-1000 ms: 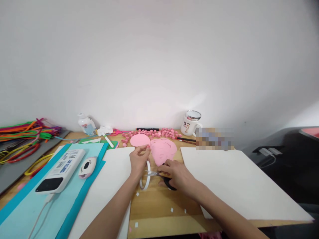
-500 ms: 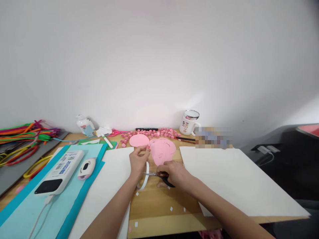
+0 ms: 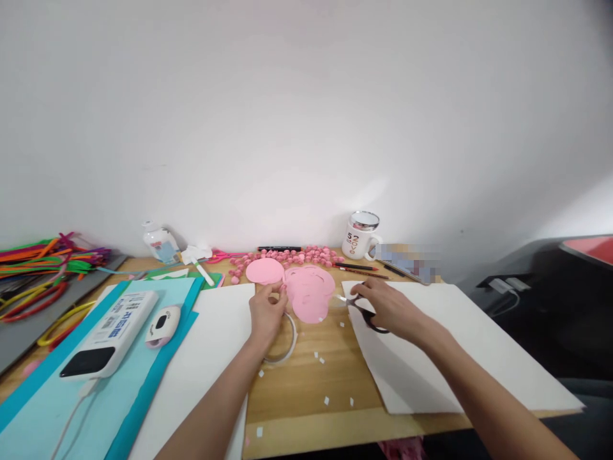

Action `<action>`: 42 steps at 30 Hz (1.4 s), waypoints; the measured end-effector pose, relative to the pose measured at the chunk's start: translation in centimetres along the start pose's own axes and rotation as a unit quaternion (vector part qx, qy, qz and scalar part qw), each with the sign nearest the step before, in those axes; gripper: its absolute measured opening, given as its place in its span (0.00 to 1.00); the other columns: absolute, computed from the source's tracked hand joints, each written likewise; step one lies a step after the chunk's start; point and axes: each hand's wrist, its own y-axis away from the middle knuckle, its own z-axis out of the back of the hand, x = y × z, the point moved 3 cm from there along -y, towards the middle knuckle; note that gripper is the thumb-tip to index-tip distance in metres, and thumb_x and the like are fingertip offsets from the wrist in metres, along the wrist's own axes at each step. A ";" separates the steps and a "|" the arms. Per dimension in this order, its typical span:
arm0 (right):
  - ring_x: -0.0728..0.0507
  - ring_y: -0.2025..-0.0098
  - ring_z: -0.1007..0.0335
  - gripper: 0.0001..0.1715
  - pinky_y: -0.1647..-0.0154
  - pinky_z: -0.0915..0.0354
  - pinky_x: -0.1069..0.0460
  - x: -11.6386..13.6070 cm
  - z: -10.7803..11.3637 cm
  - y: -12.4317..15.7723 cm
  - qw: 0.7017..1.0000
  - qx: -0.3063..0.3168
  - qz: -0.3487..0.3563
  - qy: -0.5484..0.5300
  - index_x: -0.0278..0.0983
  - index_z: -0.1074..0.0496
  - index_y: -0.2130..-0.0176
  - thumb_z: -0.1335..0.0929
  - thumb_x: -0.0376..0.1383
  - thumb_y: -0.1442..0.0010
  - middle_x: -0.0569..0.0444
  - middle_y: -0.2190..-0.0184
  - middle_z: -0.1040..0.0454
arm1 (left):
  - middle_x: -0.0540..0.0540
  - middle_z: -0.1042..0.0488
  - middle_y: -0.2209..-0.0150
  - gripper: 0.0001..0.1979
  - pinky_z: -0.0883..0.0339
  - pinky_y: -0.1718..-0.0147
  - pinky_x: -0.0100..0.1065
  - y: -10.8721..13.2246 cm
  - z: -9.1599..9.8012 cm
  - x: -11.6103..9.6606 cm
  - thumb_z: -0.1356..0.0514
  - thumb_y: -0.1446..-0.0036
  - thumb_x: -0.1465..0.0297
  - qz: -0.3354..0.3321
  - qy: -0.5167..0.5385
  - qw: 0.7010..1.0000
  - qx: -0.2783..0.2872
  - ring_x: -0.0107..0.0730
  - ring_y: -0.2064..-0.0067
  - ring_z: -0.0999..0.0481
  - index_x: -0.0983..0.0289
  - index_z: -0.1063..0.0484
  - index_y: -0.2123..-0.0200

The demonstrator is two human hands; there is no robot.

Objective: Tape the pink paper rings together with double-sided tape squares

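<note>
My left hand (image 3: 268,313) is closed, its thumb and finger pinched together beside the pink paper shapes. A narrow roll of white tape (image 3: 293,342) hangs from under its fingers, partly hidden by the hand. At the pinched fingertips there is a pinkish spot too small to make out. Over the edge of the right white sheet, my right hand (image 3: 383,308) grips black-handled scissors (image 3: 375,322), their blades pointing left. A pile of pink paper cutouts (image 3: 310,294) lies between the hands, with a pink paper circle (image 3: 265,271) at its upper left. Several tiny white squares (image 3: 326,400) dot the wooden table.
White sheets (image 3: 454,358) lie on both sides. Pink pompoms (image 3: 306,257), pencils (image 3: 359,266), a white mug (image 3: 360,236) and a phone (image 3: 407,263) line the back. At left are a power bank (image 3: 115,332), a small white-and-pink device (image 3: 163,326) and colourful pipe cleaners (image 3: 43,262).
My right hand has moved right with the scissors, away from the tape roll. The roll has turned and now shows a wider ring. More white bits lie on the table and cutouts.
</note>
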 end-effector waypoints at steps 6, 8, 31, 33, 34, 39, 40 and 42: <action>0.40 0.57 0.36 0.24 0.61 0.42 0.52 -3.7 0.3 0.6 0.997 0.051 -0.057 0.004 0.39 0.30 0.60 0.35 0.24 0.58 0.50 0.62 0.29 | 0.53 0.23 0.76 0.10 0.35 0.78 0.29 -0.2 -0.2 0.6 0.39 0.58 0.66 -0.018 -0.021 0.999 0.030 0.33 0.77 0.25 0.64 0.25 0.70; 0.41 0.59 0.34 0.16 0.63 0.42 0.52 -3.3 0.6 0.2 0.997 0.023 -0.070 -0.006 0.38 0.28 0.64 0.37 0.27 0.53 0.49 0.63 0.28 | 0.55 0.22 0.73 0.11 0.33 0.75 0.31 -0.2 -0.3 0.7 0.39 0.57 0.66 -0.020 -0.014 0.999 0.043 0.35 0.74 0.24 0.64 0.25 0.69; 0.46 0.68 0.33 0.11 0.72 0.45 0.55 -2.6 -2.5 -2.7 0.984 0.044 -0.135 -0.107 0.36 0.30 0.75 0.39 0.35 0.47 0.52 0.71 0.27 | 0.54 0.23 0.75 0.06 0.30 0.67 0.36 0.0 -1.0 0.6 0.42 0.53 0.71 0.039 0.064 0.992 0.104 0.37 0.71 0.23 0.64 0.26 0.71; 0.46 0.68 0.33 0.12 0.73 0.45 0.56 -2.5 -2.6 -2.7 0.984 0.042 -0.141 -0.097 0.36 0.31 0.75 0.40 0.35 0.46 0.52 0.69 0.29 | 0.54 0.23 0.74 0.06 0.30 0.67 0.36 0.0 -1.0 0.5 0.42 0.53 0.71 0.041 0.065 0.991 0.106 0.37 0.70 0.23 0.64 0.26 0.71; 0.46 0.67 0.33 0.13 0.73 0.46 0.56 -2.4 -2.6 -2.6 0.985 0.036 -0.143 -0.093 0.36 0.31 0.74 0.41 0.36 0.45 0.51 0.69 0.29 | 0.54 0.22 0.73 0.06 0.30 0.67 0.36 0.0 -1.0 0.5 0.42 0.54 0.72 0.042 0.065 0.991 0.107 0.37 0.70 0.23 0.64 0.26 0.71; 0.47 0.68 0.34 0.14 0.72 0.47 0.55 -2.3 -3.2 -1.9 0.984 -0.009 -0.148 -0.095 0.36 0.33 0.73 0.43 0.36 0.43 0.51 0.65 0.32 | 0.56 0.22 0.68 0.07 0.31 0.65 0.36 0.1 -1.1 0.6 0.41 0.54 0.70 0.047 0.075 0.989 0.122 0.38 0.67 0.23 0.65 0.26 0.70; 0.47 0.68 0.34 0.14 0.72 0.46 0.55 -2.5 -3.3 -1.8 0.983 -0.018 -0.147 -0.108 0.36 0.33 0.74 0.43 0.37 0.43 0.51 0.65 0.32 | 0.57 0.22 0.68 0.08 0.31 0.65 0.36 0.1 -1.2 0.7 0.42 0.54 0.69 0.045 0.074 0.988 0.126 0.39 0.66 0.23 0.65 0.26 0.70; 0.47 0.69 0.35 0.14 0.72 0.46 0.55 -2.8 -3.4 -1.6 0.978 -0.033 -0.141 -0.148 0.36 0.35 0.75 0.42 0.38 0.44 0.51 0.66 0.31 | 0.57 0.22 0.67 0.09 0.31 0.65 0.37 0.1 -1.3 0.7 0.42 0.54 0.69 0.042 0.070 0.987 0.135 0.39 0.65 0.23 0.66 0.26 0.69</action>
